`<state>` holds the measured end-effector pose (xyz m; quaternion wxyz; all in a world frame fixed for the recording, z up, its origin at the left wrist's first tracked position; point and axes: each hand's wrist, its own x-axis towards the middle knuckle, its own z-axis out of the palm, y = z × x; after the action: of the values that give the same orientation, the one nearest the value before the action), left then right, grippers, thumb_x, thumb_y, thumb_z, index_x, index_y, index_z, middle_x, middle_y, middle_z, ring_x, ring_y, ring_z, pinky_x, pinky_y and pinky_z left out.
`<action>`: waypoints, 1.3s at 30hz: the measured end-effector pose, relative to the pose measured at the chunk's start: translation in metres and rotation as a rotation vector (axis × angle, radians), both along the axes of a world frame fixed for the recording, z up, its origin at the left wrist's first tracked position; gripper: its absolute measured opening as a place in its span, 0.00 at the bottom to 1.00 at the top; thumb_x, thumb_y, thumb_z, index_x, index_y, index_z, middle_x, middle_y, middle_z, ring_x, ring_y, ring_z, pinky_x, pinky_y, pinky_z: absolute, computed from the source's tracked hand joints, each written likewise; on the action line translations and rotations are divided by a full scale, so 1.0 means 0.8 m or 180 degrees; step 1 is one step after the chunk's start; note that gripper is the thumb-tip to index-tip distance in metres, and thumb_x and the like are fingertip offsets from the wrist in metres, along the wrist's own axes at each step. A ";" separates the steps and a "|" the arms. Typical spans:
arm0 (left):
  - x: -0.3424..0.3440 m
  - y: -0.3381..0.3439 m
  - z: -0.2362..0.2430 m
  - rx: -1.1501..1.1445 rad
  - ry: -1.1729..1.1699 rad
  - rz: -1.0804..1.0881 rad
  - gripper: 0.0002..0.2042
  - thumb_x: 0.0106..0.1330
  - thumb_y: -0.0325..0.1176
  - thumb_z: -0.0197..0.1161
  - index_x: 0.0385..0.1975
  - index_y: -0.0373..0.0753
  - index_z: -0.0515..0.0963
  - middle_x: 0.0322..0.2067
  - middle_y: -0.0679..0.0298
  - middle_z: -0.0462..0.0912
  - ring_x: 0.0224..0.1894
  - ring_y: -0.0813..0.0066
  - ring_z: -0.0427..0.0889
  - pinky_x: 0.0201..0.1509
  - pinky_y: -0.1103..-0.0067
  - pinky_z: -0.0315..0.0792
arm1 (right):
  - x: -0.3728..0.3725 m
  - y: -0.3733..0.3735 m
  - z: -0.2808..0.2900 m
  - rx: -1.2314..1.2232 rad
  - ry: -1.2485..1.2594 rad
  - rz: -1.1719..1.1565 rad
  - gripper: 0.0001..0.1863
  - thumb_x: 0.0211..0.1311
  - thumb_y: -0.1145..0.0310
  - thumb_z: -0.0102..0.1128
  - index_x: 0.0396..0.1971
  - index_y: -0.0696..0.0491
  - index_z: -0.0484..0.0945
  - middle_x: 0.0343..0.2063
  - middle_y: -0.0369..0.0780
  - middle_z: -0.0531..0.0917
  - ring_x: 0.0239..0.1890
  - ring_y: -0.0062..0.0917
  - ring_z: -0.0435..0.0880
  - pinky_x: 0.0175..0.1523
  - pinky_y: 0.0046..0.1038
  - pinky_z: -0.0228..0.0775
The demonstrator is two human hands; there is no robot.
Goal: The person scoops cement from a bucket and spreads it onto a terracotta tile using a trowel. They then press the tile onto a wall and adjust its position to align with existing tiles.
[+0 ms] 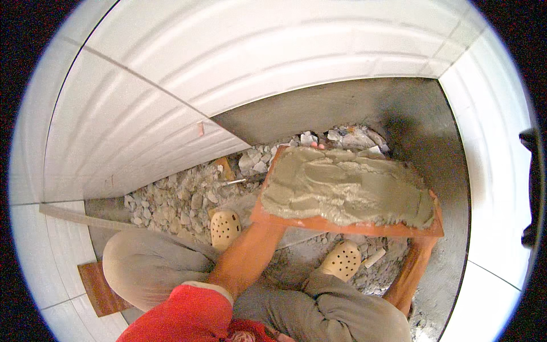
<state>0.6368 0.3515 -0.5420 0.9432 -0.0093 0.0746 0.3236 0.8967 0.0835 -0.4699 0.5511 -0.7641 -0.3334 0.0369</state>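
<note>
A reddish-orange rectangular tile (399,230) lies across both my hands in front of my knees. Thick wet grey mortar (342,185) covers most of its upper face in uneven ridges. My left hand (270,230) supports it from below near the left end. Pinkish fingertips show past the far edge, while the rest of that hand is hidden under the tile. At the near right corner my right hand (423,245) grips the tile, its fingers mostly out of sight. Just left of the tile, a tool with a thin metal shaft (235,182) rests on the rubble.
Loose rubble (171,196) covers the floor around my beige clogs (227,228). White ribbed wall tiles (188,62) rise ahead, above a bare grey cement strip (307,108). A long straight bar (80,215) and a brown tile piece (102,288) lie at left. A short pale stick (374,258) sits by my right foot.
</note>
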 end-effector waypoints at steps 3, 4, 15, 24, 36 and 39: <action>0.020 0.001 -0.025 0.0374 -0.0319 0.0382 0.29 0.72 0.59 0.45 0.60 0.43 0.72 0.58 0.61 0.75 0.65 0.62 0.68 0.75 0.60 0.56 | 0.016 0.028 0.008 0.0601 0.0863 0.0039 0.20 0.72 0.62 0.45 0.55 0.58 0.77 0.51 0.44 0.81 0.54 0.33 0.80 0.60 0.36 0.72; 0.023 0.005 -0.034 0.0269 -0.0376 0.0467 0.29 0.72 0.59 0.44 0.60 0.43 0.72 0.59 0.61 0.74 0.66 0.62 0.67 0.75 0.60 0.56 | 0.021 0.036 0.009 0.1061 0.1964 0.0112 0.20 0.73 0.63 0.44 0.55 0.59 0.77 0.51 0.44 0.81 0.54 0.33 0.80 0.61 0.36 0.72; 0.032 0.017 -0.030 -0.0411 -0.0611 0.0531 0.31 0.71 0.60 0.41 0.67 0.44 0.61 0.66 0.56 0.64 0.68 0.58 0.65 0.74 0.54 0.56 | 0.055 0.087 0.005 0.1308 0.1333 0.0334 0.22 0.70 0.63 0.55 0.56 0.62 0.74 0.49 0.46 0.80 0.53 0.31 0.79 0.60 0.34 0.71; 0.046 0.047 0.028 -0.1260 0.1051 0.1415 0.32 0.70 0.59 0.42 0.63 0.38 0.63 0.62 0.49 0.66 0.65 0.50 0.67 0.71 0.41 0.54 | 0.066 0.174 0.016 0.0383 0.0566 0.0957 0.22 0.67 0.57 0.63 0.48 0.61 0.76 0.39 0.43 0.83 0.42 0.30 0.85 0.51 0.32 0.80; 0.047 0.070 0.033 -0.1575 0.0964 0.1637 0.37 0.71 0.60 0.36 0.68 0.35 0.58 0.69 0.50 0.60 0.73 0.49 0.55 0.71 0.37 0.45 | 0.067 0.236 0.035 0.0532 0.0843 0.1054 0.19 0.67 0.58 0.64 0.40 0.61 0.76 0.35 0.42 0.83 0.40 0.29 0.87 0.50 0.29 0.80; 0.048 0.074 0.024 -0.1716 0.0873 0.1624 0.37 0.71 0.60 0.34 0.70 0.37 0.56 0.71 0.51 0.56 0.74 0.49 0.53 0.72 0.37 0.44 | 0.067 0.244 0.040 0.0364 0.0797 0.0925 0.19 0.66 0.58 0.64 0.39 0.62 0.75 0.35 0.42 0.83 0.40 0.28 0.87 0.49 0.28 0.80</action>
<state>0.6756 0.4104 -0.5230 0.7775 -0.2315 0.2774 0.5146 0.9505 0.2785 -0.4382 0.6196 -0.6649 -0.3705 0.1919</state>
